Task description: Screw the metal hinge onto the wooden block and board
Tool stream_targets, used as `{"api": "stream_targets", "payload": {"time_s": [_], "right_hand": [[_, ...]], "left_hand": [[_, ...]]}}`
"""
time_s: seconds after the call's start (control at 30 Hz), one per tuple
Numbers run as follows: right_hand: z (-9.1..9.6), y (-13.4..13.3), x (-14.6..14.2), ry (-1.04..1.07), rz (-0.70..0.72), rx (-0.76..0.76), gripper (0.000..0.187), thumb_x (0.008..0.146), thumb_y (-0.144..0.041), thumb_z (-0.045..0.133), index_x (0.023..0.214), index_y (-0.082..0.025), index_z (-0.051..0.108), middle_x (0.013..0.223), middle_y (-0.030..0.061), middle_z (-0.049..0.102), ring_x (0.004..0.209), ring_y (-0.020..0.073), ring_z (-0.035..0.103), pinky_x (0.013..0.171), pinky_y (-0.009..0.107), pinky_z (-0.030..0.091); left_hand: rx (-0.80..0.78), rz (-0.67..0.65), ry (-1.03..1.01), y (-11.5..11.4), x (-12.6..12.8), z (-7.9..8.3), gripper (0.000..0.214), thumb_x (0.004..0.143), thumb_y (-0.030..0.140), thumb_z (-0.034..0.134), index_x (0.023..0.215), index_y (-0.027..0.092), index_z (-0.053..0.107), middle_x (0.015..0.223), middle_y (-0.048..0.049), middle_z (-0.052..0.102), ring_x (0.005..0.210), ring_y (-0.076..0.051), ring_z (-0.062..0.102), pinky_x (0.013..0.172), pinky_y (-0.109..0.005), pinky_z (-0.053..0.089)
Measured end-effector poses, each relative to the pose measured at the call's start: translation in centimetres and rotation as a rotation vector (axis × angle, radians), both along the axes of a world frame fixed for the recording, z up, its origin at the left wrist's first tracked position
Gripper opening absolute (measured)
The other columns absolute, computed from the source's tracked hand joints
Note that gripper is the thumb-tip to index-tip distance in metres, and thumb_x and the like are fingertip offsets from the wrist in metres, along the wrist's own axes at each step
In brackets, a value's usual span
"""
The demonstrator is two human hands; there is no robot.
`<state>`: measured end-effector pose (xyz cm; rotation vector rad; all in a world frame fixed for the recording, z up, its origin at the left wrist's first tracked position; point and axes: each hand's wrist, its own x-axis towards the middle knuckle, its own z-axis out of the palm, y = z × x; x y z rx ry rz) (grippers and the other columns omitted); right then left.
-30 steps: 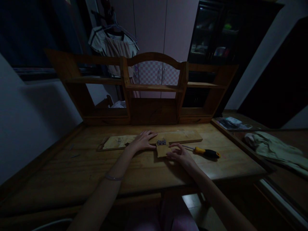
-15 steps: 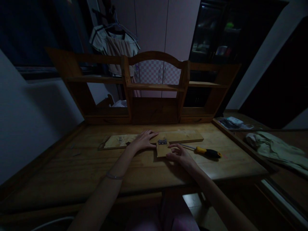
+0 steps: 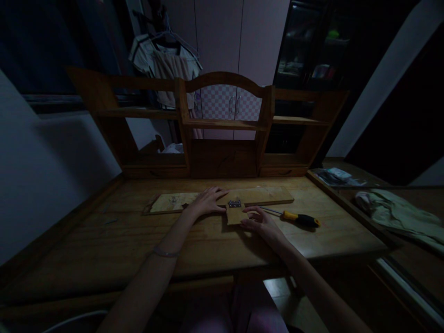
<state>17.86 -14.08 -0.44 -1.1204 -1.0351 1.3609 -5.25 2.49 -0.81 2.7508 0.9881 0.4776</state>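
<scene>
A long wooden board [image 3: 258,196] lies across the desk, its left part paler and rough-looking. My left hand [image 3: 207,202] rests over the board's middle with fingers spread, the thumb reaching the left side of a small wooden block [image 3: 236,216]. A metal hinge [image 3: 235,203] with screw holes sits at the block's far edge, against the board. On the block's right side, my right hand [image 3: 261,223] has it between thumb and fingers. Just right of that hand lies a screwdriver [image 3: 300,218] with a yellow and black handle, its shaft pointing toward the block.
All of this is on a wooden desk [image 3: 138,249] in dim light. A wooden shelf unit [image 3: 225,124] rises along the back edge. A small thin object [image 3: 111,221] lies on the left. Pale cloth [image 3: 398,215] lies beyond the desk's right rim.
The small block and hinge look nearly the same, with the block's near edge slightly higher in view. Both hands stay almost in place.
</scene>
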Motion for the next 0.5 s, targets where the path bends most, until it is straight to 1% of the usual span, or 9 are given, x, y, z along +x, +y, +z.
{"api": "stream_targets", "payload": {"time_s": [0.13, 0.33, 0.5], "right_hand": [[0.03, 0.06, -0.06, 0.011, 0.004, -0.005, 0.046, 0.072, -0.034, 0.087, 0.109, -0.022, 0.062, 0.096, 0.0010, 0.074, 0.094, 0.0210, 0.075, 0.095, 0.038, 0.058], [-0.09, 0.14, -0.17, 0.050, -0.032, -0.027, 0.038, 0.075, -0.031, 0.083, 0.105, -0.022, 0.061, 0.095, 0.0013, 0.074, 0.089, 0.0200, 0.076, 0.092, 0.038, 0.060], [-0.13, 0.19, -0.22, 0.058, -0.038, -0.016, 0.037, 0.073, -0.030, 0.083, 0.103, -0.023, 0.062, 0.093, 0.0008, 0.074, 0.090, 0.0206, 0.075, 0.092, 0.038, 0.060]], "left_hand": [[-0.006, 0.007, 0.007, 0.08, -0.04, -0.10, 0.086, 0.079, 0.061, 0.078, 0.154, 0.031, 0.049, 0.146, -0.0090, 0.055, 0.132, -0.030, 0.053, 0.113, -0.040, 0.041], [0.004, -0.005, 0.002, 0.36, -0.08, -0.36, 0.086, 0.080, 0.061, 0.078, 0.154, 0.031, 0.048, 0.146, -0.0081, 0.055, 0.132, -0.029, 0.054, 0.113, -0.039, 0.040], [0.002, -0.012, 0.008, 0.37, -0.07, -0.28, 0.085, 0.080, 0.061, 0.077, 0.154, 0.030, 0.048, 0.147, -0.0083, 0.055, 0.131, -0.030, 0.054, 0.113, -0.040, 0.041]]}}
